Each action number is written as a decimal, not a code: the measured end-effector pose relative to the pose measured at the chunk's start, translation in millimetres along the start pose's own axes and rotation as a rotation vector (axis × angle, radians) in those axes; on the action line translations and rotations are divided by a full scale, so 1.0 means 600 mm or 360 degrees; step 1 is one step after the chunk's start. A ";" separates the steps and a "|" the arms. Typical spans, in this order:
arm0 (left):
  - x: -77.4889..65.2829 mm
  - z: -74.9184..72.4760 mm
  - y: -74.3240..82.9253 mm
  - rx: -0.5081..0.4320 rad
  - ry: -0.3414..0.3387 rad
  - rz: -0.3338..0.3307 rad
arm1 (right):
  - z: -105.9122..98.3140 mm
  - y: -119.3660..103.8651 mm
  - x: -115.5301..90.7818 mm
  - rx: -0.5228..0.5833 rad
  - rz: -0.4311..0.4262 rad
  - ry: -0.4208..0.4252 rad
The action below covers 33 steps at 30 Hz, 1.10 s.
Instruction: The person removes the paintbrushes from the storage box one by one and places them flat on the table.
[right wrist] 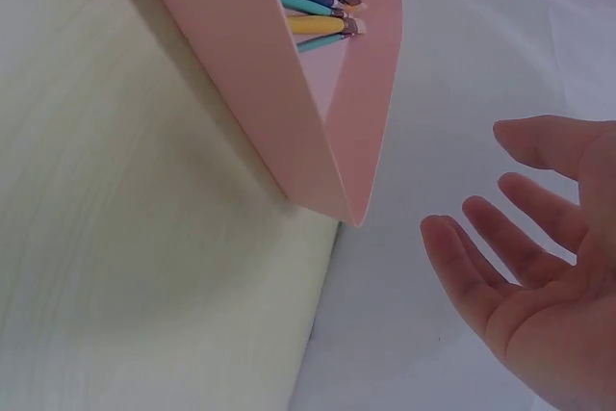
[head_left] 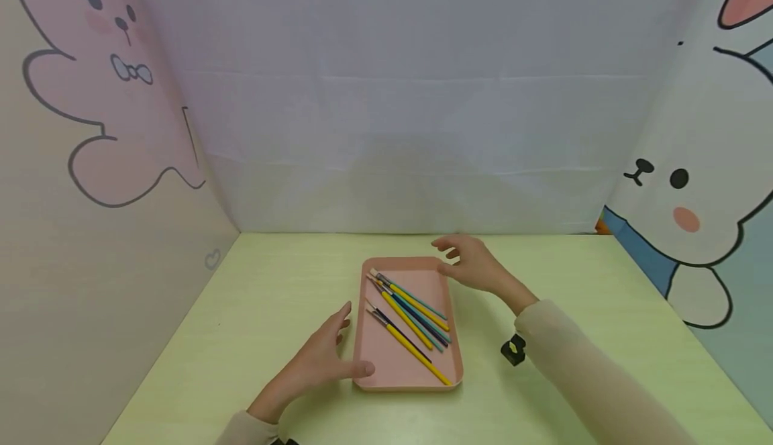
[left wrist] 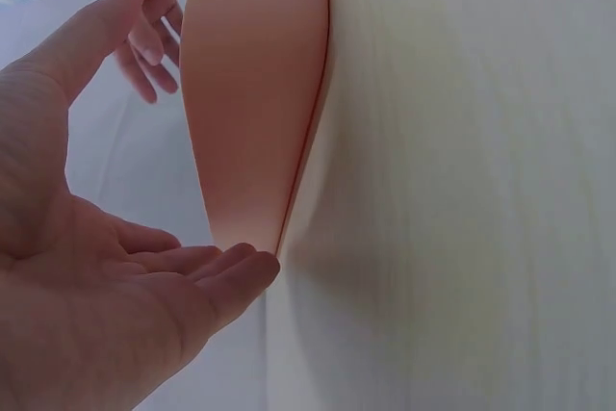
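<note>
A pink tray (head_left: pixel 386 364) lies on the table with several paintbrushes (head_left: pixel 417 307) in it, their handles yellow, teal and dark blue. My left hand (head_left: pixel 323 358) is at the tray's near left side, thumb over the rim and fingers spread along the outside. In the left wrist view the fingers of that hand (left wrist: pixel 125 276) are extended beside the tray wall (left wrist: pixel 255 93); whether they touch it I cannot tell. By the far right corner, my right hand (head_left: pixel 474 264) has its fingers loosely bent, holding nothing. The right wrist view shows a gap between this hand (right wrist: pixel 539 276) and the tray (right wrist: pixel 250 93).
The pale yellow-green table (head_left: pixel 266 297) meets a white cloth backdrop (head_left: pixel 410 116) at its far edge. Side panels carry a cartoon bear (head_left: pixel 121 96) on the left and a cartoon rabbit (head_left: pixel 712 163) on the right. A black wrist mount (head_left: pixel 513 350) hangs at the right sleeve.
</note>
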State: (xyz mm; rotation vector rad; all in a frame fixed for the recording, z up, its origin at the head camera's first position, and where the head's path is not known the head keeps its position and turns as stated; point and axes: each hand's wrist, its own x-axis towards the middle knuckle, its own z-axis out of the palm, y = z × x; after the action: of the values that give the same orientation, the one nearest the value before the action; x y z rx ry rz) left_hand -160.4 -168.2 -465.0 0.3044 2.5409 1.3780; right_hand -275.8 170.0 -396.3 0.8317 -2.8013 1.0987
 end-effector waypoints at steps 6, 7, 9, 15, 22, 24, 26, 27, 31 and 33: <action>0.005 0.010 -0.002 0.0003 -0.0078 0.0049 | 0.022 -0.009 0.015 0.0011 0.0040 -0.0089; 0.006 0.011 -0.003 -0.0005 -0.0100 0.0066 | 0.025 -0.011 0.019 0.0019 0.0063 -0.0106; 0.009 0.012 -0.005 -0.0046 -0.0143 0.0114 | 0.031 -0.014 0.025 0.0025 0.0103 -0.0137; 0.020 0.013 -0.005 -0.0200 -0.0272 0.0240 | 0.045 -0.017 0.044 -0.0017 0.0098 -0.0216; 0.021 0.010 -0.005 -0.0166 -0.0318 0.0229 | 0.062 -0.014 0.056 -0.0046 0.0083 -0.0313; 0.021 0.009 -0.005 -0.0174 -0.0330 0.0239 | 0.066 -0.017 0.059 -0.0063 0.0091 -0.0328; 0.021 0.009 -0.006 -0.0178 -0.0335 0.0251 | 0.072 -0.019 0.061 -0.0073 0.0111 -0.0342; 0.021 0.008 -0.007 -0.0182 -0.0336 0.0259 | 0.074 -0.021 0.062 -0.0074 0.0127 -0.0347; 0.022 0.010 -0.009 -0.0228 -0.0348 0.0287 | 0.087 -0.022 0.066 -0.0063 0.0195 -0.0374; 0.023 0.011 -0.009 -0.0248 -0.0349 0.0288 | 0.093 -0.020 0.067 -0.0084 0.0222 -0.0377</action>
State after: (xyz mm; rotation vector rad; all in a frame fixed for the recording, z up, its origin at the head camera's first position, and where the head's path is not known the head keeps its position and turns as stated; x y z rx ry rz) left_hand -171.7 -162.2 -474.4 0.6318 2.2600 1.5045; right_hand -294.9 107.9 -422.6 0.8231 -3.1114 0.9976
